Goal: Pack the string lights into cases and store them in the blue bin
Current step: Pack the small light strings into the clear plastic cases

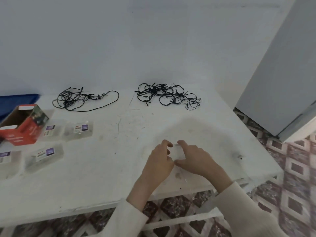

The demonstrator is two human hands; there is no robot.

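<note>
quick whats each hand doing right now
left hand: pinching a faint clear case
right hand: pinching the same clear case

White table (85, 177) — patterned floor (297, 168)

Both forearms reach forward from the lower edge of the view in cream sleeves (242, 207), with the wrists bare. The left hand (159, 162) and the right hand (194, 156) meet side by side, thumbs almost touching below and index fingertips (166, 142) close together above. Each hand's fingers bend inward toward the other. Blur hides whether they pinch anything between them.
</note>
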